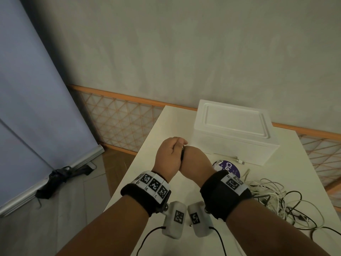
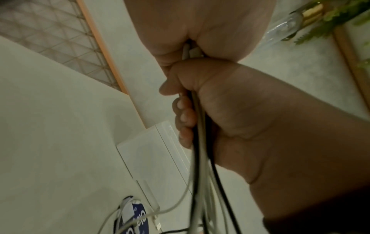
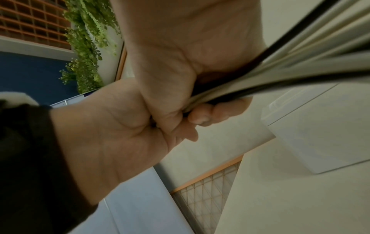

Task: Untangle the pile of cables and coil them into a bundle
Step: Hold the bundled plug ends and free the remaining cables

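My two hands meet above the white table, fist against fist. The left hand and the right hand both grip a bunch of white and black cables, mostly hidden between them. In the left wrist view the right hand curls round the bunch, which hangs down toward the table, while the left hand clasps its white upper ends. The right wrist view shows the cables running out of the right fist to the upper right, with the left hand pressed against it.
A tangled pile of white and black cables lies on the table at my right. Beside it sit a round purple item and a loose white connector cable. A white lidded box stands at the back. The table's left edge drops to the floor.
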`<state>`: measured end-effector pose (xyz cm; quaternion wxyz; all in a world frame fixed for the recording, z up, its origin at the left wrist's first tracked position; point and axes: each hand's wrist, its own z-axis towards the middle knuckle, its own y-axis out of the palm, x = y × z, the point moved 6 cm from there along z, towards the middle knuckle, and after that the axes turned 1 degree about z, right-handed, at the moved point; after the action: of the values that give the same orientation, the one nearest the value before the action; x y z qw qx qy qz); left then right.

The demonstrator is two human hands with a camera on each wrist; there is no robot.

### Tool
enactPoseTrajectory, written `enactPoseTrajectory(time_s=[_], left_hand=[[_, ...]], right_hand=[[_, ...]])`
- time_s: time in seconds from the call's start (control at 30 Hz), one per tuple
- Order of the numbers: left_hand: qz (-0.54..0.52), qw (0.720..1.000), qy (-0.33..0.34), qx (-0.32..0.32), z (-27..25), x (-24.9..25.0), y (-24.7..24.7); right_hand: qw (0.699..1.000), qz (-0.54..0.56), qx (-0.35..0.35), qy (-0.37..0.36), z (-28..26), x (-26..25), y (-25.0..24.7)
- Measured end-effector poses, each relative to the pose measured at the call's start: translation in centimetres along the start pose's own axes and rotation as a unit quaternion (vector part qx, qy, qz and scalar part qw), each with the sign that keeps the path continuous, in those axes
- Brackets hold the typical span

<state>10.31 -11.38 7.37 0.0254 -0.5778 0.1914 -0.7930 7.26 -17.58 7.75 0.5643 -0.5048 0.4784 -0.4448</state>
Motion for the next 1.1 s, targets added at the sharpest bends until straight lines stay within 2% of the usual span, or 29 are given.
enactPoseTrajectory(time_s=[0.1, 0.17, 0.23, 0.3, 0.4, 0.53, 0.6, 0.63, 0.7, 0.77, 0.83, 0.97, 1.1], left_hand=[[0.029, 0.999, 0.018, -0.037, 0.1, 0.1, -0.2], [0.075, 0.993, 0.03, -0.088, 0.2, 0.1, 0.1], [0.111, 0.987, 0.026, -0.11, 0.2, -0.2, 0.5], [0.115, 0.989, 0.019, -0.091, 0.2, -0.5, 0.8], [0.111, 0.991, 0.047, -0.056, 0.2, -0.5, 0.7], [0.104, 0.99, 0.077, -0.054, 0.5, -0.1, 0.2], [0.065, 0.995, 0.047, -0.063, 0.5, -0.4, 0.0], [0.019, 0.998, 0.01, -0.066, 0.4, -0.7, 0.0], [-0.1, 0.988, -0.084, -0.079, -0.2, -1.4, 0.2], [-0.138, 0.978, -0.125, -0.091, -0.5, -1.5, 0.6], [-0.072, 0.989, -0.094, -0.088, -0.2, -1.1, 0.7], [0.004, 0.998, -0.039, -0.042, 0.3, -0.7, 0.6], [0.001, 0.997, -0.069, -0.017, 0.3, -1.1, 0.5]], right_hand=[[1.0, 0.002, -0.019, -0.009, -0.2, 0.3, 0.4], [1.0, 0.006, -0.016, 0.026, -0.3, 1.0, 0.4], [0.998, 0.029, -0.005, 0.064, -0.3, 1.7, 0.5], [0.995, 0.037, 0.002, 0.089, -0.3, 1.9, 0.7], [0.993, 0.054, 0.007, 0.108, 0.1, 2.0, 0.9], [0.986, 0.087, 0.022, 0.142, 0.1, 2.3, 0.9], [0.976, 0.131, 0.028, 0.17, -0.1, 2.7, 1.0], [0.972, 0.15, 0.029, 0.179, -0.2, 2.8, 1.0], [0.97, 0.159, 0.014, 0.185, -0.3, 2.9, 1.2], [0.975, 0.149, 0.003, 0.164, -0.2, 2.5, 1.2], [0.985, 0.121, 0.008, 0.125, 0.0, 2.0, 1.0], [0.99, 0.088, 0.006, 0.109, 0.3, 2.2, 1.1], [0.987, 0.095, -0.031, 0.125, 0.6, 2.5, 1.9]])
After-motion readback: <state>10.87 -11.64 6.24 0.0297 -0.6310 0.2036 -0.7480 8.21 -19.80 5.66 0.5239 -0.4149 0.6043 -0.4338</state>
